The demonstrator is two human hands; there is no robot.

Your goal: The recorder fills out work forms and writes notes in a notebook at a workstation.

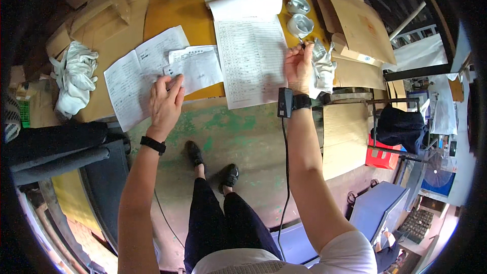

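Note:
My left hand (pixel 166 100) rests on white paper slips (pixel 203 73), its fingers slightly bent and apart at their lower left corner. Beneath the slips spreads a creased, handwritten sheet (pixel 127 83). Beside it lies a long printed form (pixel 251 61) filled with rows of writing, its upper pages rolled back. At that form's right edge my right hand (pixel 299 68) is half turned up, its fingers curled around a slim dark pen (pixel 303 44). Two round silver metal parts (pixel 300 25) stand just beyond it. White work gloves (pixel 322 66) lie beside my right wrist.
The yellow-brown tabletop (pixel 167 12) is ringed by cardboard boxes, with a large open carton (pixel 355 23) at the right. Another bundle of white gloves (pixel 76 78) lies at the left. A black cable (pixel 287 172) hangs from the small device on my right wrist.

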